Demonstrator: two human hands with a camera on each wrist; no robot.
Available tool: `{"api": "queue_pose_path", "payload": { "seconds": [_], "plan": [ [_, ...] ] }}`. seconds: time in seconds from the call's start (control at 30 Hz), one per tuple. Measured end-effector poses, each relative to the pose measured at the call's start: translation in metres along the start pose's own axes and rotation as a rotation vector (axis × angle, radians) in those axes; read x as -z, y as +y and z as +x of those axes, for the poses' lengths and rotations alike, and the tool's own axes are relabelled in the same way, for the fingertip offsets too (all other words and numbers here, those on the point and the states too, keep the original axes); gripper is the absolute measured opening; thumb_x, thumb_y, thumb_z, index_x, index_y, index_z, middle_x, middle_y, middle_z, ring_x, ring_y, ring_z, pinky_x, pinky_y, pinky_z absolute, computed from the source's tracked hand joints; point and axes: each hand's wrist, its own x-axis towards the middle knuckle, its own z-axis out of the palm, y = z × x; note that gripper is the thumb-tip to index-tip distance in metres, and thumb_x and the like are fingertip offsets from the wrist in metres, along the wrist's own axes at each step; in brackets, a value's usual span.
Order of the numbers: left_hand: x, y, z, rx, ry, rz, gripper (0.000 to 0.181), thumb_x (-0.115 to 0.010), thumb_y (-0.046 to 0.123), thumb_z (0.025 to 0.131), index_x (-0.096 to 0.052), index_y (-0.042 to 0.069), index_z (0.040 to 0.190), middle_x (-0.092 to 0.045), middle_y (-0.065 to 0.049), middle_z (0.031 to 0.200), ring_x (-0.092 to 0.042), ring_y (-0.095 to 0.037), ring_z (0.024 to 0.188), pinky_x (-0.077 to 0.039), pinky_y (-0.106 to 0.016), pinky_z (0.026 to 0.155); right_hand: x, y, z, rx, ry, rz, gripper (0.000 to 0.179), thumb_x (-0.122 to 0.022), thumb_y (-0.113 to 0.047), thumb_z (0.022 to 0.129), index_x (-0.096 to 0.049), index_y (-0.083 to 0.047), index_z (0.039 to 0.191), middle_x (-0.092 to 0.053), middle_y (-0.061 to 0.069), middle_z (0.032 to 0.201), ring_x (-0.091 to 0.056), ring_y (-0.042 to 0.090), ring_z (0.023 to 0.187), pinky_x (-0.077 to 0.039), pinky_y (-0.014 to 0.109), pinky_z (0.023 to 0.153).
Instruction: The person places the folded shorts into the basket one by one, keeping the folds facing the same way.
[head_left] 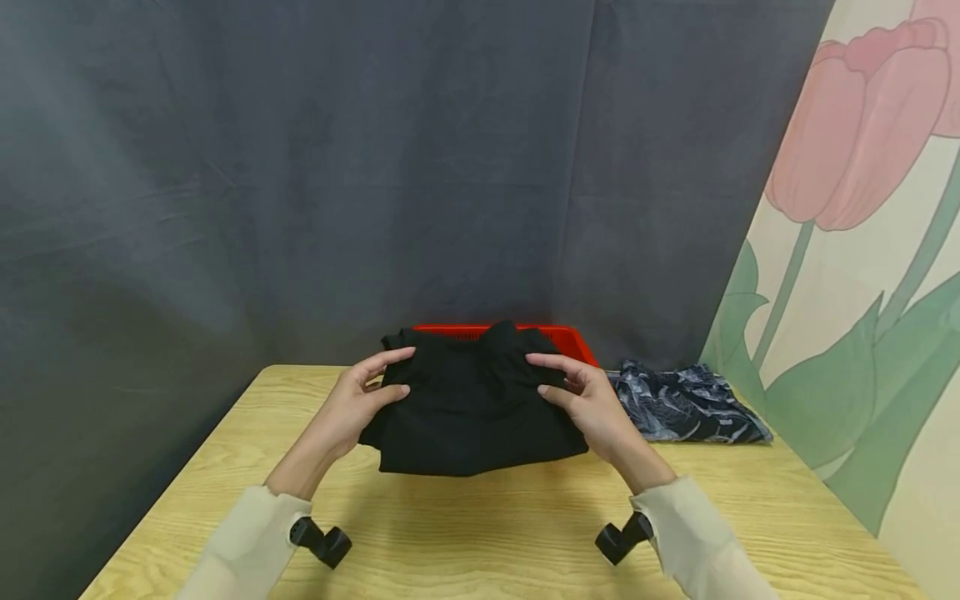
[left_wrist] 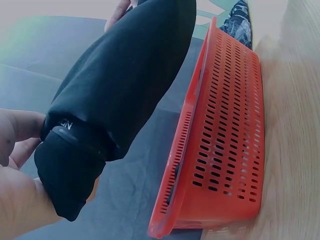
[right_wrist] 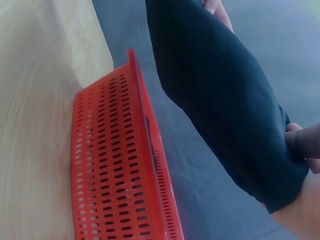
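Head view: folded black garment (head_left: 472, 408) pinched at both ends by left hand (head_left: 360, 402) and right hand (head_left: 592, 406), fingers curled round cloth, kept level above wooden surface (head_left: 480, 533), before red basket (head_left: 577, 340).

- The person is wearing a pale cream, long-sleeved top; the left sleeve (head_left: 247, 542) and the right sleeve (head_left: 693, 537) are ending at the wrists.
- Both hands are showing bare, with no gloves, rings or watch.
- A small black camera mount (head_left: 322, 542) is sitting under the left cuff.
- A matching black mount (head_left: 622, 537) is sticking out under the right cuff.
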Motion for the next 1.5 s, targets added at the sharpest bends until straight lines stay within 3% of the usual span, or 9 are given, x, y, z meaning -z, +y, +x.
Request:
{"api": "queue_pose_path", "payload": {
  "seconds": [0.13, 0.4, 0.67, 0.97, 1.23, 1.5],
  "plan": [
    [-0.003, -0.001, 0.007, -0.012, 0.006, 0.027, 0.050, -0.062, 0.002, 0.093, -0.052, 0.010, 0.141, -0.022, -0.009, 0.156, -0.013, -0.033, 0.142, -0.019, -0.054, 0.110, 0.005, 0.000, 0.002, 0.000, 0.020, -0.002, 0.044, -0.061, 0.004, 0.091, -0.059, -0.007, 0.134, -0.052, 0.015, 0.128, -0.062, 0.024, 0.096, -0.055, 0.033, 0.074],
    [-0.008, 0.001, 0.023, -0.057, 0.012, 0.075, 0.049, -0.063, 0.001, 0.092, -0.053, 0.009, 0.140, -0.028, -0.011, 0.154, -0.019, -0.033, 0.141, -0.023, -0.054, 0.109, 0.014, 0.000, 0.007, 0.010, 0.040, 0.020, 0.045, -0.060, 0.006, 0.091, -0.057, -0.004, 0.135, -0.047, 0.014, 0.136, -0.062, 0.020, 0.097, -0.055, 0.031, 0.074],
    [-0.014, 0.002, 0.035, -0.088, 0.027, 0.103, 0.047, -0.063, 0.000, 0.092, -0.055, 0.007, 0.138, -0.033, -0.011, 0.152, -0.023, -0.031, 0.141, -0.021, -0.051, 0.111, 0.020, 0.003, 0.014, 0.006, 0.079, 0.018, 0.045, -0.058, 0.005, 0.093, -0.055, -0.003, 0.136, -0.044, 0.014, 0.141, -0.063, 0.016, 0.095, -0.055, 0.029, 0.074],
    [-0.019, -0.003, 0.047, -0.059, 0.060, 0.106, 0.045, -0.064, 0.002, 0.092, -0.058, 0.010, 0.136, -0.031, -0.009, 0.153, -0.026, -0.033, 0.139, -0.024, -0.052, 0.110, 0.024, 0.006, 0.021, -0.014, 0.126, 0.055, 0.046, -0.057, 0.007, 0.092, -0.056, -0.004, 0.136, -0.054, 0.018, 0.128, -0.067, 0.017, 0.087, -0.056, 0.031, 0.070],
    [-0.025, -0.006, 0.057, -0.038, 0.094, 0.089, 0.044, -0.064, 0.001, 0.091, -0.059, 0.009, 0.134, -0.031, -0.011, 0.153, -0.028, -0.035, 0.138, -0.026, -0.050, 0.109, 0.030, 0.005, 0.027, -0.038, 0.149, 0.031, 0.046, -0.058, 0.005, 0.092, -0.056, -0.007, 0.137, -0.045, 0.014, 0.140, -0.064, 0.014, 0.093, -0.054, 0.028, 0.073],
    [-0.030, -0.008, 0.068, -0.001, 0.125, 0.090, 0.042, -0.065, 0.003, 0.092, -0.061, 0.013, 0.133, -0.035, -0.008, 0.151, -0.030, -0.032, 0.138, -0.029, -0.049, 0.109, 0.036, 0.007, 0.036, -0.040, 0.154, 0.023, 0.045, -0.058, 0.004, 0.093, -0.056, -0.006, 0.137, -0.047, 0.016, 0.138, -0.065, 0.015, 0.090, -0.055, 0.029, 0.071]
  ]
}}
